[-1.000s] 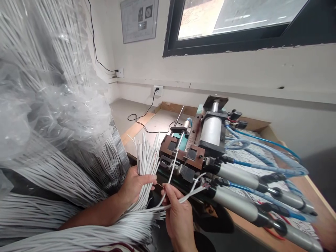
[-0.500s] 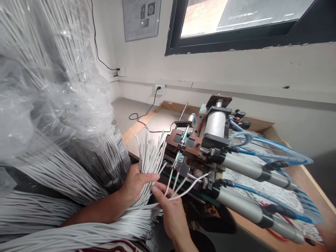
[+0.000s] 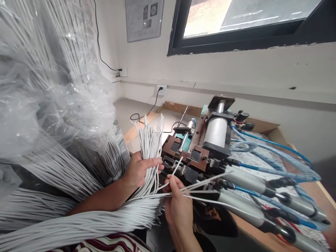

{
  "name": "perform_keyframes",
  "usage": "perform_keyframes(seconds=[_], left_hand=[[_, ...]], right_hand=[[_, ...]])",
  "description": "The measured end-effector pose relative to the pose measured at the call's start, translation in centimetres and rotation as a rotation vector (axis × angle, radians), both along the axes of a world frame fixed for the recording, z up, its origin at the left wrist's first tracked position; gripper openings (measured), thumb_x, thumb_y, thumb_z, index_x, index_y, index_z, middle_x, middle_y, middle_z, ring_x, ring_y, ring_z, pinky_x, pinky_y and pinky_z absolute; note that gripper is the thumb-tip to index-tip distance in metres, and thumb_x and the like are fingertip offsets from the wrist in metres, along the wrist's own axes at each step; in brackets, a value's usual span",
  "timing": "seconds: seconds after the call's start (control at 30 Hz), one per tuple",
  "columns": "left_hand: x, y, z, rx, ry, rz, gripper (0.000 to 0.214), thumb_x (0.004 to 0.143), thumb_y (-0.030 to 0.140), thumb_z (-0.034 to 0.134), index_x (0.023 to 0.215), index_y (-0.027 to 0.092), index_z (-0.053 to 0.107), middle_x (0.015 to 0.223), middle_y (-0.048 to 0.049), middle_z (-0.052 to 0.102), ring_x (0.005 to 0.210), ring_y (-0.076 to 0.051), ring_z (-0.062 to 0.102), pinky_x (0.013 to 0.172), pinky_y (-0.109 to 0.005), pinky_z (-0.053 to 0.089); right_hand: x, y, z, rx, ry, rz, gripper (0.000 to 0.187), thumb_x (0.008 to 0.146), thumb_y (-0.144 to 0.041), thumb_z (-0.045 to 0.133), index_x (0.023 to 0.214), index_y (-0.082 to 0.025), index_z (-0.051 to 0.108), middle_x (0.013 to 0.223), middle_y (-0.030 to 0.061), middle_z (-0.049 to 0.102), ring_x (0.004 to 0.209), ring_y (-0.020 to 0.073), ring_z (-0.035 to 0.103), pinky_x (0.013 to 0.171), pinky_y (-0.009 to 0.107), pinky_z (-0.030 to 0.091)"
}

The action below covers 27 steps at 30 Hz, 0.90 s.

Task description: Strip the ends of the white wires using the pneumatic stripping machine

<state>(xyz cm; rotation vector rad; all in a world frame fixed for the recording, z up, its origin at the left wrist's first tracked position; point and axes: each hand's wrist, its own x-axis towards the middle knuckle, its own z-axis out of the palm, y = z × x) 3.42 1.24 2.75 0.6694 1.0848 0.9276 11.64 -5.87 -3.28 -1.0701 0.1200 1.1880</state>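
Note:
My left hand point(image 3: 136, 171) is closed around a thick bundle of white cables point(image 3: 150, 143), whose cut ends point upward. To its right, my right hand point(image 3: 178, 196) pinches a single white cable point(image 3: 177, 166) between thumb and fingertips. That cable's tip points up at the jaws of a pneumatic machine point(image 3: 185, 154); whether it touches them I cannot tell. Several other loose cables point(image 3: 210, 200) pass through or behind my right hand and fan out to the right. The lower part of the bundle runs down behind my wrists.
Large bundles of grey-white cable point(image 3: 60, 171), partly wrapped in clear plastic point(image 3: 78, 101), fill the left side. Two silver cylinders point(image 3: 241, 206) with blue air hoses point(image 3: 278, 171) stick out at the right. A black cord point(image 3: 154, 105) runs to a wall socket point(image 3: 162, 90).
My right hand has pinched one cable and raised its tip toward the machine's jaws. Other cables now spread rightward from that hand. The machine's brown jaw blocks have moved apart.

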Motion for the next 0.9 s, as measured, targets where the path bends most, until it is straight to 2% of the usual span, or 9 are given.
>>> perform_keyframes(seconds=[0.23, 0.37, 0.5, 0.67, 0.77, 0.9], left_hand=[[1.0, 0.5, 0.5, -0.005, -0.001, 0.006, 0.022, 0.051, 0.021, 0.076, 0.065, 0.009, 0.065, 0.057, -0.0033, 0.065, 0.052, -0.015, 0.062, 0.051, -0.027, 0.049], [1.5, 0.7, 0.9, 0.014, 0.018, -0.006, 0.023, 0.051, 0.018, 0.076, 0.068, 0.009, 0.065, 0.056, -0.0028, 0.064, 0.052, -0.015, 0.062, 0.050, -0.025, 0.049], [1.8, 0.9, 1.0, 0.016, 0.039, -0.009, 0.025, 0.052, 0.018, 0.075, 0.074, 0.010, 0.065, 0.058, -0.0020, 0.064, 0.052, -0.015, 0.062, 0.050, -0.025, 0.050], [1.7, 0.8, 0.6, 0.025, 0.082, -0.008, 0.024, 0.053, 0.018, 0.074, 0.073, 0.011, 0.063, 0.057, -0.0006, 0.062, 0.052, -0.015, 0.061, 0.046, -0.023, 0.046], [1.6, 0.6, 0.5, 0.060, 0.120, -0.009, 0.021, 0.053, 0.017, 0.073, 0.071, 0.011, 0.063, 0.054, -0.0001, 0.061, 0.050, -0.013, 0.058, 0.043, -0.021, 0.042], [1.5, -0.2, 0.0, 0.137, 0.113, -0.039, 0.015, 0.053, 0.015, 0.072, 0.063, 0.012, 0.062, 0.053, 0.0015, 0.060, 0.048, -0.011, 0.053, 0.049, -0.023, 0.042]], right_hand=[[1.0, 1.2, 0.3, 0.032, 0.295, 0.052, 0.027, 0.045, -0.022, 0.083, 0.063, -0.013, 0.064, 0.052, -0.0038, 0.054, 0.046, 0.0051, 0.043, 0.043, 0.015, 0.037], [1.5, 1.6, 0.7, -0.007, 0.474, 0.054, 0.024, 0.047, -0.016, 0.081, 0.062, -0.012, 0.063, 0.052, -0.0037, 0.053, 0.045, 0.0035, 0.042, 0.042, 0.013, 0.037], [1.7, 1.9, 0.9, 0.006, 0.564, 0.060, 0.025, 0.045, -0.013, 0.082, 0.061, -0.010, 0.062, 0.051, -0.0037, 0.052, 0.044, 0.0025, 0.040, 0.041, 0.012, 0.037], [1.4, 1.8, 1.1, -0.056, 0.545, 0.056, 0.032, 0.038, -0.013, 0.084, 0.060, -0.010, 0.062, 0.053, -0.0030, 0.055, 0.046, 0.0033, 0.043, 0.042, 0.012, 0.039], [1.1, 1.6, 1.5, -0.007, 0.415, 0.088, 0.031, 0.042, -0.022, 0.085, 0.063, -0.012, 0.064, 0.054, -0.0039, 0.055, 0.049, 0.0052, 0.045, 0.045, 0.015, 0.040], [0.9, 1.0, 1.6, 0.048, 0.246, 0.164, 0.032, 0.049, -0.033, 0.083, 0.070, -0.014, 0.068, 0.054, -0.0045, 0.052, 0.051, 0.0073, 0.044, 0.049, 0.019, 0.040]])
